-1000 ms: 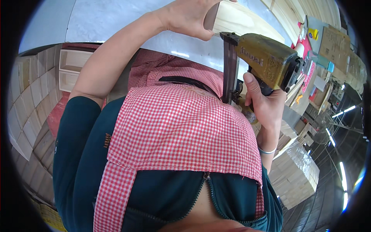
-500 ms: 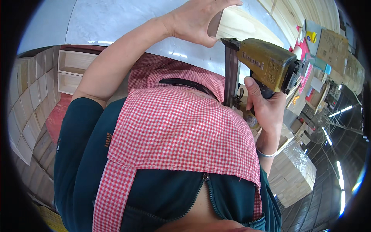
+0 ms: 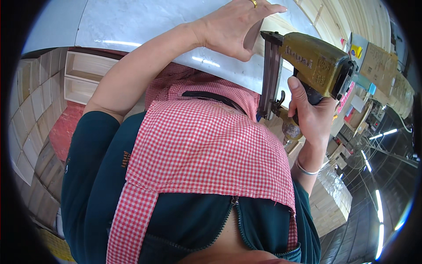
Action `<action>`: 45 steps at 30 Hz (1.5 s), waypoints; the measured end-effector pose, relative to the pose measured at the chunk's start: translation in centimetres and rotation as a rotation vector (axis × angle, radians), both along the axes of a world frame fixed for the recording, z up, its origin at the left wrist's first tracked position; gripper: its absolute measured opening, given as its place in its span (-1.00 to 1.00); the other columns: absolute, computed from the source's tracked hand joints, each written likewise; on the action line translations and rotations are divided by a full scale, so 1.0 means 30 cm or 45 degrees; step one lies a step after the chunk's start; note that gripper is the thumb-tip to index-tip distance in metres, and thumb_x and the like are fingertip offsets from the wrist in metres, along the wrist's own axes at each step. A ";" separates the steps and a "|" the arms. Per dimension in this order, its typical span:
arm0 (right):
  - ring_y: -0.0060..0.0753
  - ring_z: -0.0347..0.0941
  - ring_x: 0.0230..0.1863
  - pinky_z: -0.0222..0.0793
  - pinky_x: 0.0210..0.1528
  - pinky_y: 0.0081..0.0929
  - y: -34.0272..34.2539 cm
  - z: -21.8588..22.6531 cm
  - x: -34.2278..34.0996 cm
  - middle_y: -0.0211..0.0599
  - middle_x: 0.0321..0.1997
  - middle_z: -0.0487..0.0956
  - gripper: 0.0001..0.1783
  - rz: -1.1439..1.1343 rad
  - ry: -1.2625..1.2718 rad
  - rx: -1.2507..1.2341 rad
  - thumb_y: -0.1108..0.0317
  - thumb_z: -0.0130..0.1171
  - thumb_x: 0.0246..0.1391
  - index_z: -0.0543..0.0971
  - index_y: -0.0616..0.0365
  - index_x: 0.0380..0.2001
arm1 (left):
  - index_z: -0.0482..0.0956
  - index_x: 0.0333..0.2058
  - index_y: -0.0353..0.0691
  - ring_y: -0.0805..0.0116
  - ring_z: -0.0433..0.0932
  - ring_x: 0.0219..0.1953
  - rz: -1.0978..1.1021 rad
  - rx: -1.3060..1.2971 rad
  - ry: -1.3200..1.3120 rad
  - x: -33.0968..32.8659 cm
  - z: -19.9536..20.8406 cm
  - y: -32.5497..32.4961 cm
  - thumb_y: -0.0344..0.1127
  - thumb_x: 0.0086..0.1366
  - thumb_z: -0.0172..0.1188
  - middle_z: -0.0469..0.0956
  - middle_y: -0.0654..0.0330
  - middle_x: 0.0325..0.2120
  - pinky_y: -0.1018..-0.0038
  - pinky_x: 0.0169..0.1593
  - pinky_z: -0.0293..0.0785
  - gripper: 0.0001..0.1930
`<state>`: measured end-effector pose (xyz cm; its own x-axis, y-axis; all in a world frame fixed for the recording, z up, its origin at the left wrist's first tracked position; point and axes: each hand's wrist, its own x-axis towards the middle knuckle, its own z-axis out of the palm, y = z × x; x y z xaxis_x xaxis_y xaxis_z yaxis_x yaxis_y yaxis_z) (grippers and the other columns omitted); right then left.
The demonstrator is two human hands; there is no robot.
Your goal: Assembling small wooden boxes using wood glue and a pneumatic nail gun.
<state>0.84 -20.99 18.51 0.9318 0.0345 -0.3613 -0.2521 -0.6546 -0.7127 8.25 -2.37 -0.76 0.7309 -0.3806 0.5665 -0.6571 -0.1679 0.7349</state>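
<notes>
My right hand (image 3: 313, 112) is wrapped round the grip of a pneumatic nail gun (image 3: 310, 59) with a worn yellow-brown body. The gun's long dark magazine (image 3: 271, 72) points down toward my apron, and its nose is at the upper left, close to my left hand. At the top of the view my left hand (image 3: 231, 28) spans the end of a pale wooden piece (image 3: 253, 36), thumb on the near side and fingers on the far side. The gun hides much of that piece, so its full shape cannot be made out.
A grey-white, marbled worktop (image 3: 145, 22) stretches across the top. Pale wooden boards (image 3: 334, 20) lie at the upper right, near a cardboard box (image 3: 379, 61). Small open wooden boxes (image 3: 90, 66) stand low at the left, beside stacked wood (image 3: 26, 110). More stacked wood (image 3: 327, 207) is at the right.
The nail gun and my right hand have shifted slightly right, with the gun's nose a little higher. My left hand has moved slightly right, still round the wooden piece.
</notes>
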 end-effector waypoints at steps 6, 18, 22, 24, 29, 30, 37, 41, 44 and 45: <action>-0.61 0.33 -0.75 0.21 -0.73 -0.69 0.008 0.003 0.009 -0.36 -0.57 0.57 -0.69 -0.015 0.016 -0.031 0.40 0.44 0.10 0.59 0.31 -0.16 | 0.06 0.36 -0.36 -0.10 0.40 -0.01 0.035 0.010 -0.053 0.001 -0.001 -0.002 -0.20 -0.17 0.28 0.35 -0.19 0.02 0.13 0.16 0.35 0.05; -0.59 0.35 -0.74 0.28 -0.73 -0.68 -0.016 0.013 0.022 -0.33 -0.55 0.56 -0.71 0.019 0.025 -0.103 0.35 0.41 0.15 0.58 0.31 -0.18 | 0.39 0.23 -0.30 0.07 0.40 0.22 0.053 -0.043 0.286 -0.070 -0.056 0.018 -0.02 -0.02 0.52 0.40 -0.06 0.21 0.22 0.31 0.31 -0.13; -0.61 0.35 -0.74 0.22 -0.73 -0.68 -0.072 0.001 -0.043 -0.35 -0.55 0.57 -0.63 -0.196 -0.039 0.005 0.42 0.44 0.08 0.54 0.29 -0.09 | 0.34 0.28 -0.32 0.05 0.39 0.22 0.327 -0.085 0.525 -0.138 0.024 0.016 -0.03 0.07 0.45 0.37 -0.06 0.24 0.23 0.31 0.31 -0.14; -0.61 0.35 -0.74 0.22 -0.73 -0.67 -0.089 0.005 -0.068 -0.36 -0.55 0.56 -0.63 -0.222 -0.045 0.016 0.43 0.44 0.09 0.53 0.29 -0.09 | 0.34 0.28 -0.32 0.05 0.39 0.22 0.380 -0.012 0.454 -0.147 0.034 -0.003 -0.03 0.08 0.45 0.36 -0.06 0.24 0.23 0.31 0.31 -0.15; -0.60 0.34 -0.74 0.24 -0.73 -0.66 -0.122 0.002 -0.100 -0.36 -0.56 0.55 -0.64 -0.305 -0.065 0.055 0.45 0.42 0.10 0.52 0.29 -0.09 | 0.35 0.26 -0.32 0.04 0.40 0.21 0.537 0.204 0.208 -0.160 0.026 -0.058 -0.03 0.12 0.42 0.36 -0.03 0.25 0.23 0.31 0.31 -0.19; -0.60 0.34 -0.74 0.25 -0.73 -0.66 -0.127 -0.001 -0.103 -0.36 -0.56 0.55 -0.66 -0.303 -0.073 0.067 0.46 0.41 0.10 0.52 0.29 -0.10 | 0.36 0.25 -0.33 0.06 0.41 0.20 0.547 0.209 0.177 -0.165 0.021 -0.064 -0.02 0.13 0.42 0.36 -0.01 0.24 0.23 0.31 0.31 -0.20; -0.58 0.35 -0.73 0.25 -0.73 -0.65 -0.157 -0.018 -0.111 -0.34 -0.54 0.56 -0.70 -0.293 0.000 0.067 0.45 0.42 0.10 0.55 0.30 -0.15 | 0.33 0.25 -0.29 0.14 0.46 0.15 0.509 0.296 -0.015 -0.148 0.007 -0.043 -0.04 0.06 0.48 0.45 0.08 0.15 0.23 0.26 0.37 -0.15; -0.58 0.35 -0.73 0.25 -0.72 -0.66 -0.156 -0.006 -0.119 -0.35 -0.54 0.57 -0.71 -0.322 0.001 0.085 0.44 0.43 0.09 0.56 0.29 -0.17 | 0.29 0.31 -0.15 0.21 0.48 0.10 0.304 0.332 0.149 -0.107 0.082 0.006 -0.13 0.02 0.53 0.39 0.16 0.24 0.24 0.30 0.39 -0.10; -0.58 0.35 -0.73 0.25 -0.71 -0.66 -0.152 -0.005 -0.113 -0.35 -0.54 0.57 -0.70 -0.325 0.004 0.090 0.43 0.44 0.09 0.57 0.29 -0.17 | 0.28 0.32 -0.13 0.23 0.49 0.07 0.191 0.337 0.214 -0.083 0.077 0.034 -0.14 -0.02 0.56 0.41 0.18 0.21 0.25 0.28 0.41 -0.07; -0.58 0.35 -0.73 0.25 -0.71 -0.67 -0.152 -0.003 -0.108 -0.35 -0.55 0.57 -0.70 -0.318 -0.002 0.085 0.43 0.44 0.09 0.57 0.29 -0.16 | 0.28 0.30 -0.16 0.22 0.50 0.07 0.147 0.323 0.216 -0.067 0.065 0.044 -0.13 -0.04 0.56 0.45 0.17 0.14 0.25 0.25 0.42 -0.06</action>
<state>-2.41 -25.55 18.42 0.9151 -0.1729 -0.3642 -0.3986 -0.5234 -0.7531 6.25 -1.06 1.18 0.8534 -0.4029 0.3306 -0.4946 -0.4263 0.7573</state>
